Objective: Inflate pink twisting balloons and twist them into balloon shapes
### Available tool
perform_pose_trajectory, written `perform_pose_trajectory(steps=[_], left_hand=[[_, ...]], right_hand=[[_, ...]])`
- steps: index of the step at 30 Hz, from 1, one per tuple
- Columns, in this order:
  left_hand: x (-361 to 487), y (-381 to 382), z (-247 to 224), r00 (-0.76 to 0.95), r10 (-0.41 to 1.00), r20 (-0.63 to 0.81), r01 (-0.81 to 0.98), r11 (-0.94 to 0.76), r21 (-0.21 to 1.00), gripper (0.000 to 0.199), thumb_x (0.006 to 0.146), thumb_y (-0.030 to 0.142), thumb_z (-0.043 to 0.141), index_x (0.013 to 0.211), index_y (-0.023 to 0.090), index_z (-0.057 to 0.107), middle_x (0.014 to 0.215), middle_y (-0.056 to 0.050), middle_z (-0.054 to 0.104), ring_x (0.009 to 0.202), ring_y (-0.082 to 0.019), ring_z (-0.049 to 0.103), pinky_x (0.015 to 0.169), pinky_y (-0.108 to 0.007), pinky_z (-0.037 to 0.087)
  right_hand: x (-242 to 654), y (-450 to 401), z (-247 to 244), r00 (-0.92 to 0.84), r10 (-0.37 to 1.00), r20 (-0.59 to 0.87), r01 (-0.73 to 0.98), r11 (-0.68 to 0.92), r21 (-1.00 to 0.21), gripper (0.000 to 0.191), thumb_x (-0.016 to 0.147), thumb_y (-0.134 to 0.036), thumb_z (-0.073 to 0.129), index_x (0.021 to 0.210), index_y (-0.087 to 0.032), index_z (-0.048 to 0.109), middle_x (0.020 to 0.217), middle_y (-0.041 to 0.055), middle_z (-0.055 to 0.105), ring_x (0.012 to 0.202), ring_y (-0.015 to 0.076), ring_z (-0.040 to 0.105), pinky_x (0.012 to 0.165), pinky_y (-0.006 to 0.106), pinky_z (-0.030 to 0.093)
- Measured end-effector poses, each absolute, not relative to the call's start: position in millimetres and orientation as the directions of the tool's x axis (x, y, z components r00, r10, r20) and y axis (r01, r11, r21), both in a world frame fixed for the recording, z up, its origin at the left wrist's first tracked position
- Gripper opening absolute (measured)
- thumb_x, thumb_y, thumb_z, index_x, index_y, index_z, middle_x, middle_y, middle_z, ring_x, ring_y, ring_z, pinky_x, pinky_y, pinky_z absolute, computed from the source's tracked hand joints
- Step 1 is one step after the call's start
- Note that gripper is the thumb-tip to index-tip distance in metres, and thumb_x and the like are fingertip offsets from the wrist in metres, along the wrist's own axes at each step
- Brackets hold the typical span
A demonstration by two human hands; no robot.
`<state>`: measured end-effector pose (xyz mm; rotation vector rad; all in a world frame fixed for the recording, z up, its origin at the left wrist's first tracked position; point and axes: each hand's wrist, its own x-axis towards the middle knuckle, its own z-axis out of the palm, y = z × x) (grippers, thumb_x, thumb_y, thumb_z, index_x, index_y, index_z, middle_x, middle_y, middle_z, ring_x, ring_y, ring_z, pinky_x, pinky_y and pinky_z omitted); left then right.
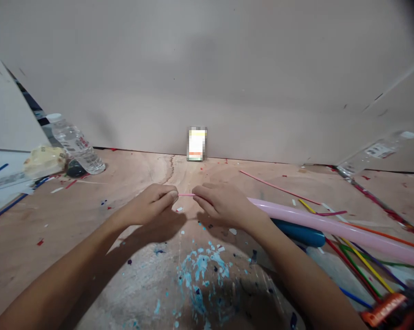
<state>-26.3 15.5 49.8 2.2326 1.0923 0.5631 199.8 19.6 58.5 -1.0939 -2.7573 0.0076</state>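
Between my two hands a short, thin pink strand is stretched, looking like the end of a balloon. My left hand pinches its left end with thumb and fingers. On the other side my right hand is closed on the strand, fingertips pointing left. An inflated long pink balloon runs from behind my right wrist to the right edge; whether it joins the strand is hidden by my hand. Under it lies a dark blue balloon.
A plastic bottle leans at the left beside a yellowish bag. Another bottle leans at the right. A small bright screen stands against the wall. Uninflated coloured balloons and an orange-and-black object lie at lower right.
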Motion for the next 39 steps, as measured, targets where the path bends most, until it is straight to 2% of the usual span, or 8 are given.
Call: perform_pose_trajectory(steps=[5, 9, 17, 25, 27, 30, 35, 39], left_hand=[[-38, 16, 40, 0.566, 0.824, 0.038, 0.207, -0.187, 0.960, 0.043, 0.095, 0.045, 0.035, 0.062, 0.018, 0.041, 0.047, 0.005, 0.037, 0.045, -0.008, 0.031, 0.048, -0.024, 0.026], [-37, 15, 34, 0.562, 0.826, 0.041, -0.063, -0.006, 0.998, 0.037, 0.094, 0.039, 0.039, 0.064, 0.018, 0.040, 0.041, 0.008, 0.029, 0.041, -0.008, 0.023, 0.045, -0.024, 0.021], [-29, 8, 40, 0.545, 0.838, 0.005, -0.350, 0.222, 0.910, 0.033, 0.090, 0.029, 0.047, 0.059, 0.017, 0.042, 0.036, 0.009, 0.021, 0.037, -0.007, 0.019, 0.043, -0.021, 0.022], [-7, -5, 45, 0.473, 0.881, -0.032, -0.682, 0.388, 0.619, 0.022, 0.088, 0.013, 0.047, 0.068, 0.013, 0.058, 0.038, 0.011, 0.011, 0.038, -0.006, 0.008, 0.042, -0.017, 0.024], [0, -4, 41, 0.410, 0.912, -0.027, -0.685, 0.327, 0.651, 0.014, 0.087, 0.016, 0.051, 0.082, 0.013, 0.063, 0.039, 0.012, 0.015, 0.038, -0.006, 0.009, 0.040, -0.017, 0.022], [3, 1, 32, 0.325, 0.945, -0.014, -0.493, 0.182, 0.851, 0.023, 0.087, 0.031, 0.056, 0.100, 0.014, 0.065, 0.040, 0.011, 0.023, 0.038, -0.006, 0.016, 0.041, -0.018, 0.021], [-4, 4, 28, 0.256, 0.964, 0.071, -0.012, -0.070, 0.997, 0.037, 0.087, 0.046, 0.055, 0.090, 0.011, 0.065, 0.046, 0.009, 0.028, 0.044, -0.005, 0.024, 0.049, -0.022, 0.026], [-2, -3, 30, 0.308, 0.948, 0.081, -0.114, -0.047, 0.992, 0.034, 0.088, 0.046, 0.053, 0.087, 0.013, 0.062, 0.048, 0.008, 0.030, 0.045, -0.006, 0.026, 0.048, -0.022, 0.025]], right_hand=[[201, 24, 57, -0.713, 0.667, 0.216, 0.681, 0.732, -0.016, 0.027, 0.099, -0.033, 0.032, 0.094, -0.021, 0.056, 0.083, 0.0028, 0.063, 0.074, 0.0159, 0.053, 0.061, 0.028, 0.024], [200, 24, 57, -0.698, 0.682, 0.219, 0.694, 0.719, -0.029, 0.029, 0.099, -0.033, 0.031, 0.098, -0.019, 0.057, 0.085, 0.0038, 0.064, 0.076, 0.0169, 0.055, 0.063, 0.028, 0.026], [197, 23, 56, -0.663, 0.717, 0.215, 0.727, 0.685, -0.045, 0.030, 0.100, -0.033, 0.030, 0.095, -0.017, 0.055, 0.087, 0.0052, 0.066, 0.076, 0.0180, 0.057, 0.065, 0.029, 0.029], [179, 20, 41, -0.725, 0.649, 0.231, 0.676, 0.735, 0.057, 0.015, 0.091, -0.017, 0.041, 0.088, -0.017, 0.057, 0.082, 0.0040, 0.065, 0.070, 0.0171, 0.056, 0.067, 0.031, 0.030], [172, 16, 38, -0.740, 0.635, 0.222, 0.660, 0.749, 0.057, 0.015, 0.089, -0.016, 0.042, 0.087, -0.016, 0.057, 0.082, 0.0044, 0.066, 0.071, 0.0175, 0.056, 0.069, 0.031, 0.030], [167, 10, 35, -0.756, 0.617, 0.220, 0.641, 0.765, 0.055, 0.015, 0.088, -0.017, 0.043, 0.089, -0.016, 0.057, 0.084, 0.0056, 0.066, 0.074, 0.0185, 0.057, 0.070, 0.032, 0.031], [172, 8, 38, -0.728, 0.640, 0.246, 0.672, 0.736, 0.076, 0.016, 0.089, -0.017, 0.042, 0.088, -0.017, 0.058, 0.084, 0.0052, 0.066, 0.069, 0.0176, 0.055, 0.067, 0.032, 0.029], [177, 12, 42, -0.700, 0.647, 0.301, 0.684, 0.729, 0.026, 0.021, 0.092, -0.018, 0.037, 0.088, -0.017, 0.058, 0.080, 0.0037, 0.065, 0.068, 0.0163, 0.054, 0.066, 0.031, 0.029]])
